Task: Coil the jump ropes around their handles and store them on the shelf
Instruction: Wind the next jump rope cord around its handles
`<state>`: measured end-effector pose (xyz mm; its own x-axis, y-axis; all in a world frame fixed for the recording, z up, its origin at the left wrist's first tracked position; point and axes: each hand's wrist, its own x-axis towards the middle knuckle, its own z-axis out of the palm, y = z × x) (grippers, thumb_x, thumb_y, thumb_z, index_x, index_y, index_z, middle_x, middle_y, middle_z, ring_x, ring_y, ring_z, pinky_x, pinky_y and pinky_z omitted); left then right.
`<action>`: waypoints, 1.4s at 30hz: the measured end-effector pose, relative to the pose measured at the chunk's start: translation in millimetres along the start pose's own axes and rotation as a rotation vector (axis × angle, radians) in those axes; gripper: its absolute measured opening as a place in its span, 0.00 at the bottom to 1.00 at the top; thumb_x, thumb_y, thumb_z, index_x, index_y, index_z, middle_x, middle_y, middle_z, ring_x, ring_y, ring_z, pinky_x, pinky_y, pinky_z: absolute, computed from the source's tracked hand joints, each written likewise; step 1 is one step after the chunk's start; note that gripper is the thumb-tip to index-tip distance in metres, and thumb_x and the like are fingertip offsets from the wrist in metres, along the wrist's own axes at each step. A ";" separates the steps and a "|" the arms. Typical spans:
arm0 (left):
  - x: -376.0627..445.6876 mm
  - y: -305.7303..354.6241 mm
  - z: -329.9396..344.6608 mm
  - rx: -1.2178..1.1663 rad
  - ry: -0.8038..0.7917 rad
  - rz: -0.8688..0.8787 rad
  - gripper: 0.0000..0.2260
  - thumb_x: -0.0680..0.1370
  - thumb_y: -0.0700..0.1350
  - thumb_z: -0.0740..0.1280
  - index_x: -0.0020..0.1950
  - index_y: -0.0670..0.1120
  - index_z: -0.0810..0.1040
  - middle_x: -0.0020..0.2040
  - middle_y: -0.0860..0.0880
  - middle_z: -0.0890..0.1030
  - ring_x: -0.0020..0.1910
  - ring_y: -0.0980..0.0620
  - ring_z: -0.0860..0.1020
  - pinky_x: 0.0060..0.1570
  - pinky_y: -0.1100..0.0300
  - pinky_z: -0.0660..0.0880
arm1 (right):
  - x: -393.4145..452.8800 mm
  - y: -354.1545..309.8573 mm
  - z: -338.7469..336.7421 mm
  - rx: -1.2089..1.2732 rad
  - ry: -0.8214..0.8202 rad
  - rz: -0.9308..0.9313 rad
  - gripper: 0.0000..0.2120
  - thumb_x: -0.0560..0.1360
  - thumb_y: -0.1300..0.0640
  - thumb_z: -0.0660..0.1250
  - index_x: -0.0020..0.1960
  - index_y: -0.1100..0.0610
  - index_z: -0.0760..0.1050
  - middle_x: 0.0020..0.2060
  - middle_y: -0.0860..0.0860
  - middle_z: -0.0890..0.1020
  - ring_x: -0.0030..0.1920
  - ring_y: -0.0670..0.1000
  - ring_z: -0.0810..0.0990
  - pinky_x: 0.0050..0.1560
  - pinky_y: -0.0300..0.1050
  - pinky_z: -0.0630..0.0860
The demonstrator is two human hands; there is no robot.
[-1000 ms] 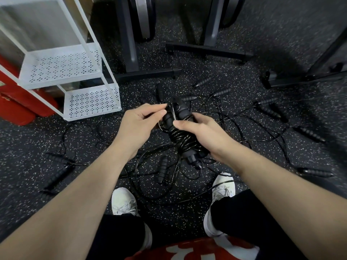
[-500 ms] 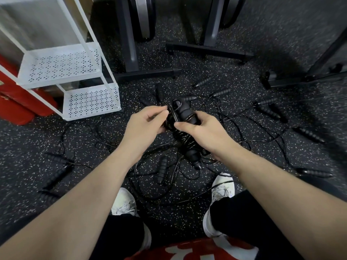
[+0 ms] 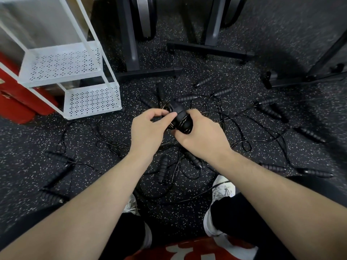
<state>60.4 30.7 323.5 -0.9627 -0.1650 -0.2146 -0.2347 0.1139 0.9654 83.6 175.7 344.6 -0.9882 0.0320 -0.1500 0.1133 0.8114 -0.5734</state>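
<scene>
Jump rope bundle (image 3: 181, 120), black handles wound with cord, is held above the speckled floor (image 3: 244, 76). Right hand (image 3: 203, 136) grips it from below; left hand (image 3: 148, 128) pinches the cord at its upper end. White shelf (image 3: 90, 102) stands to the left, apart.

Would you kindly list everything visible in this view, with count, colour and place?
Coiled jump rope: one, black, held between both hands.
Loose jump ropes: several, black, tangled across the floor.
Shelf: one, white, perforated tiers, upper left.
Red object: one, behind the shelf.
Equipment frames: dark, at top.
Floor: black, speckled.
Shoes: two, white, bottom centre.
Left hand: pinching the cord.
Right hand: gripping the bundle.
</scene>
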 end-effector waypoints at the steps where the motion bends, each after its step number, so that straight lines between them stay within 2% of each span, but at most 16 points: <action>1: -0.1 0.6 0.2 -0.026 -0.004 -0.029 0.02 0.74 0.48 0.78 0.43 0.54 0.87 0.45 0.56 0.87 0.52 0.52 0.85 0.58 0.47 0.82 | 0.4 -0.1 -0.9 -0.032 0.012 -0.014 0.22 0.75 0.42 0.67 0.66 0.46 0.69 0.50 0.46 0.81 0.48 0.56 0.81 0.46 0.47 0.76; 4: -3.0 2.2 2.1 -0.085 0.027 -0.007 0.02 0.76 0.47 0.77 0.44 0.54 0.88 0.51 0.57 0.86 0.55 0.55 0.83 0.60 0.53 0.80 | 3.0 -0.5 -3.1 -0.054 0.030 -0.015 0.23 0.75 0.42 0.67 0.67 0.46 0.69 0.48 0.44 0.80 0.47 0.55 0.81 0.45 0.47 0.74; 7: -6.6 3.5 2.7 0.037 0.047 0.123 0.01 0.77 0.47 0.75 0.47 0.54 0.86 0.63 0.60 0.77 0.59 0.69 0.75 0.56 0.74 0.70 | 9.9 1.4 -4.1 0.061 -0.021 0.075 0.19 0.74 0.39 0.69 0.59 0.46 0.71 0.42 0.41 0.80 0.45 0.52 0.80 0.43 0.46 0.75; 9: -8.9 5.4 2.7 0.090 0.014 0.175 0.03 0.78 0.47 0.75 0.46 0.55 0.85 0.64 0.60 0.76 0.58 0.72 0.73 0.53 0.77 0.68 | 14.0 4.6 -4.8 0.171 -0.075 0.129 0.16 0.73 0.39 0.71 0.54 0.47 0.73 0.41 0.42 0.81 0.44 0.50 0.80 0.42 0.46 0.75; 12: -11.3 7.3 2.1 0.127 -0.044 0.230 0.06 0.78 0.47 0.75 0.43 0.58 0.84 0.61 0.60 0.77 0.56 0.69 0.75 0.56 0.71 0.72 | 18.3 8.3 -8.0 0.437 -0.139 0.210 0.14 0.72 0.42 0.75 0.49 0.49 0.77 0.39 0.45 0.82 0.40 0.47 0.81 0.39 0.43 0.74; 14: -10.0 8.0 1.4 0.145 -0.065 0.223 0.06 0.78 0.47 0.74 0.43 0.58 0.83 0.59 0.59 0.78 0.51 0.69 0.75 0.53 0.71 0.72 | 18.9 10.7 -10.7 0.503 -0.143 0.224 0.13 0.72 0.44 0.76 0.48 0.50 0.77 0.39 0.44 0.81 0.39 0.47 0.81 0.39 0.42 0.74; 18: -5.9 13.9 4.6 0.330 -0.192 0.137 0.03 0.79 0.52 0.72 0.47 0.54 0.82 0.56 0.56 0.76 0.45 0.72 0.73 0.45 0.78 0.66 | 15.1 14.0 -11.6 0.053 -0.040 0.079 0.19 0.73 0.40 0.71 0.58 0.46 0.71 0.42 0.41 0.79 0.44 0.51 0.80 0.40 0.45 0.72; 20: -3.6 12.5 4.9 0.363 -0.232 0.087 0.07 0.78 0.55 0.72 0.49 0.52 0.83 0.53 0.57 0.77 0.46 0.68 0.75 0.45 0.74 0.67 | 9.9 13.1 -8.2 -0.081 -0.012 0.034 0.22 0.74 0.39 0.69 0.63 0.48 0.70 0.44 0.45 0.79 0.45 0.55 0.79 0.42 0.46 0.71; 23: -3.4 12.3 4.9 0.249 -0.190 0.072 0.08 0.79 0.53 0.72 0.52 0.50 0.87 0.51 0.55 0.80 0.49 0.61 0.78 0.53 0.65 0.71 | 9.6 13.2 -5.4 -0.093 -0.014 0.030 0.20 0.74 0.40 0.68 0.60 0.47 0.70 0.42 0.43 0.77 0.42 0.54 0.76 0.41 0.46 0.70; 26: -9.6 16.1 4.7 0.205 -0.180 0.205 0.05 0.79 0.46 0.73 0.50 0.48 0.88 0.42 0.54 0.77 0.39 0.65 0.75 0.44 0.72 0.68 | 18.9 13.5 -10.5 0.096 -0.063 0.091 0.14 0.74 0.41 0.69 0.52 0.47 0.71 0.40 0.42 0.79 0.42 0.50 0.79 0.39 0.45 0.71; 28: -14.2 18.9 3.0 0.240 -0.228 0.304 0.04 0.79 0.44 0.73 0.48 0.48 0.88 0.39 0.53 0.75 0.37 0.65 0.73 0.42 0.73 0.68 | 22.1 10.7 -13.3 0.251 -0.131 0.125 0.10 0.74 0.45 0.70 0.47 0.48 0.73 0.39 0.44 0.81 0.40 0.48 0.80 0.38 0.44 0.72; 31: -14.8 21.5 -4.8 0.288 -0.282 0.400 0.05 0.79 0.43 0.73 0.46 0.50 0.87 0.38 0.54 0.75 0.38 0.64 0.73 0.43 0.72 0.69 | 20.9 8.4 -17.2 0.678 -0.310 0.289 0.07 0.75 0.53 0.72 0.50 0.55 0.80 0.39 0.50 0.85 0.37 0.50 0.84 0.37 0.42 0.78; 33: -13.8 24.2 -8.4 0.305 -0.308 0.415 0.04 0.79 0.43 0.73 0.47 0.49 0.88 0.39 0.54 0.76 0.39 0.64 0.74 0.43 0.72 0.70 | 22.5 11.7 -19.6 0.767 -0.350 0.338 0.09 0.74 0.53 0.74 0.52 0.57 0.81 0.40 0.52 0.87 0.37 0.52 0.85 0.38 0.44 0.80; 37: -9.9 25.6 -1.4 0.245 -0.226 0.305 0.07 0.81 0.46 0.70 0.56 0.53 0.86 0.48 0.55 0.81 0.45 0.67 0.77 0.50 0.71 0.70 | 27.0 18.9 -13.8 0.522 -0.141 0.207 0.16 0.72 0.44 0.76 0.53 0.53 0.80 0.44 0.49 0.86 0.44 0.50 0.85 0.47 0.47 0.81; 40: -7.0 24.8 5.2 0.258 -0.228 0.276 0.11 0.84 0.49 0.66 0.65 0.57 0.82 0.54 0.58 0.78 0.46 0.60 0.76 0.53 0.63 0.75 | 22.8 14.7 -7.7 0.509 -0.115 0.171 0.15 0.73 0.44 0.75 0.53 0.51 0.78 0.47 0.49 0.84 0.48 0.49 0.84 0.54 0.50 0.81; 42: -6.8 24.4 5.5 0.207 -0.152 0.275 0.11 0.84 0.50 0.64 0.63 0.59 0.81 0.58 0.57 0.76 0.49 0.58 0.77 0.55 0.61 0.75 | 20.1 13.2 -5.4 0.521 -0.112 0.172 0.14 0.73 0.44 0.75 0.52 0.49 0.77 0.47 0.49 0.84 0.48 0.49 0.83 0.55 0.50 0.81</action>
<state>60.4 40.0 347.7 -0.9989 0.0450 0.0134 0.0276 0.3322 0.9428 64.6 190.2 338.4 -0.9371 0.0533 -0.3450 0.3362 0.4034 -0.8510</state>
